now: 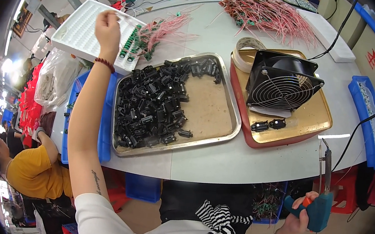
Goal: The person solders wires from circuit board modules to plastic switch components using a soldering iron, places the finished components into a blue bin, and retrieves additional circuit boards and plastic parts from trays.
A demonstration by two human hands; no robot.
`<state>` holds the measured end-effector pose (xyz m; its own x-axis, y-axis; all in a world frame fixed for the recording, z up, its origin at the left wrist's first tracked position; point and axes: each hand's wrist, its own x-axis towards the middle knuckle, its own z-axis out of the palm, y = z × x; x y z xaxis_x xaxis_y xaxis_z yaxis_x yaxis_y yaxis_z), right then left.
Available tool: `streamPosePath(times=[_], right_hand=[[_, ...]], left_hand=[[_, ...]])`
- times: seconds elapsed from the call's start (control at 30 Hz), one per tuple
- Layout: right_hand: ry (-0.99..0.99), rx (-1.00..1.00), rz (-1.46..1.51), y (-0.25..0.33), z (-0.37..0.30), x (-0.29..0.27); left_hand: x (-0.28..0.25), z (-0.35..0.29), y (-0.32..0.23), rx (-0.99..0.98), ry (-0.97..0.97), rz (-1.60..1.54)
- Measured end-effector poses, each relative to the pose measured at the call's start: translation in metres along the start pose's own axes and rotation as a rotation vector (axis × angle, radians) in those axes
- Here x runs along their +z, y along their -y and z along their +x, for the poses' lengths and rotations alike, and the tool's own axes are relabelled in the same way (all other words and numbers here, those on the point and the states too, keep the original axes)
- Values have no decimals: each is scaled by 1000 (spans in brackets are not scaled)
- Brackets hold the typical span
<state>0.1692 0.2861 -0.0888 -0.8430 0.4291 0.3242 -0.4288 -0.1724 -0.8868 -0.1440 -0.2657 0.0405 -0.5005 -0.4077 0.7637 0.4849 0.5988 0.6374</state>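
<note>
My left hand (pixel 108 29) is raised over the white foam tray (pixel 75 30), its fingers pinched together; what they hold, if anything, I cannot make out. Beside it, small green circuit boards (pixel 136 43) with pink wires line the tray's right side. In my right hand (pixel 298 217), a teal soldering gun (pixel 320 213) with a red trigger is held upright off the table's front edge, its metal tip pointing up. A metal tray (pixel 209 108) heaped with black plastic housings (pixel 152 104) lies between my arms. Two more black housings (pixel 269 124) rest on a gold-topped red tin (pixel 310 123).
A black fan (pixel 287 84) and a roll of tape (pixel 244 54) stand on the tin. Farther back lies a big bundle of pink-wired boards (pixel 271 18). Blue bins (pixel 370 120) flank the table. A black cable hangs at the right. A person in yellow (pixel 35 169) sits at left.
</note>
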Motion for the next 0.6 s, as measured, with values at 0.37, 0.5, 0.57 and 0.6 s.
streamPosePath(times=[0.37, 0.5, 0.57, 0.6], right_hand=[[4, -3, 1, 0, 0, 0], [0, -21, -9, -1, 0, -2], [6, -25, -4, -1, 0, -4], [3, -26, -7, -1, 0, -3]], left_hand=[[-18, 16, -11, -667, 589, 348], [-17, 16, -8, -538, 613, 492], [-18, 23, -7, -117, 40, 159], [-16, 24, -7, 92, -242, -14]])
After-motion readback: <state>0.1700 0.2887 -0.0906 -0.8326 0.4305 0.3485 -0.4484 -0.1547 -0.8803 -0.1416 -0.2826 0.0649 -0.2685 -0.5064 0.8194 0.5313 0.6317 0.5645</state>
